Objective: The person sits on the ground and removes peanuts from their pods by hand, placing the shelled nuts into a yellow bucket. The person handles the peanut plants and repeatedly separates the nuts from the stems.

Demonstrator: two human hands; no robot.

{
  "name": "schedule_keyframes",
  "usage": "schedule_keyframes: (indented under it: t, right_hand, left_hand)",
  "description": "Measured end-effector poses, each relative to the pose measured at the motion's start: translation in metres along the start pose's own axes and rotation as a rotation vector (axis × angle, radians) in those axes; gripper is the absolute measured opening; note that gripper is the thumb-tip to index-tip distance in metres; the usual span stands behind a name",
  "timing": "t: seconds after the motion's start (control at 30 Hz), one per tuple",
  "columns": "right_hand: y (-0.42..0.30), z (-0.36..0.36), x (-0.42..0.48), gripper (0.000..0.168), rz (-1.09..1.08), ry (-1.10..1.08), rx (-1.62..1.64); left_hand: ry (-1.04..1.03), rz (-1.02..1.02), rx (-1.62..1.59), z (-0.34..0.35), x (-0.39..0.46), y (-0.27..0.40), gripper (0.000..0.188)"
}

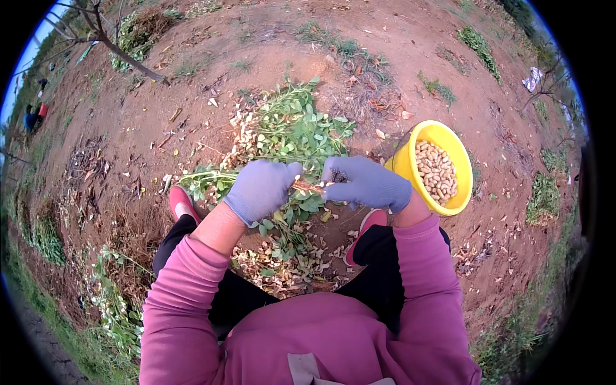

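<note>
My left hand (263, 188), in a grey-violet knit glove, is closed around the stems of a peanut plant. Its brown roots (308, 186) stick out toward my right hand, and green leaves (301, 208) hang below. My right hand (368, 184), gloved alike, has its fingers curled at the root end, where a pale pod partly shows; the fingers hide most of what they grip. Just beyond both hands lies a heap of pulled peanut plants (303, 126), with pale pods (243, 132) clustered at its left. A yellow bucket (466, 175) holding many peanuts (435, 173) stands tilted beside my right hand.
Dry leaves (281, 272) litter the reddish soil between my red shoes (182, 202). More plants (115, 308) lie at lower left. A bare tree (122, 54) rises at upper left; farther off are a person (31, 119) and a red container (44, 110).
</note>
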State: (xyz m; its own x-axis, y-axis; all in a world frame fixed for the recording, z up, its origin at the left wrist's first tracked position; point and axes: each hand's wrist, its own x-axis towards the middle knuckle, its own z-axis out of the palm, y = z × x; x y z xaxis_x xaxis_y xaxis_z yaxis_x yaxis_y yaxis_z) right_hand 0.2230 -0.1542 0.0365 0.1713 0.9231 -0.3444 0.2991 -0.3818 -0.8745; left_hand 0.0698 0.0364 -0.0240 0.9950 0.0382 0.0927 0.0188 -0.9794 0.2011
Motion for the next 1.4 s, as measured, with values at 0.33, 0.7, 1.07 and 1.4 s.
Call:
schedule_keyframes:
  t: [0.33, 0.7, 1.07, 1.4]
  right_hand:
    - [0.191, -0.154, -0.086, 0.042, 0.319, 1.049, -0.631]
    - [0.112, -0.080, -0.033, 0.046, 0.092, 0.599, -0.377]
    - [0.105, -0.067, -0.029, 0.046, 0.060, 0.480, -0.335]
    - [0.101, -0.050, -0.022, 0.047, 0.046, 0.345, -0.520]
  left_hand:
    - [0.482, -0.666, 0.179, -0.050, -0.080, -0.096, 0.026]
    - [-0.197, -0.964, 0.265, -0.147, -0.228, -0.067, 0.042]
    - [-0.819, -1.434, 0.099, -0.112, -0.472, -0.115, 0.037]
    - [-0.454, -1.511, -0.151, -0.025, -0.455, -0.088, 0.085]
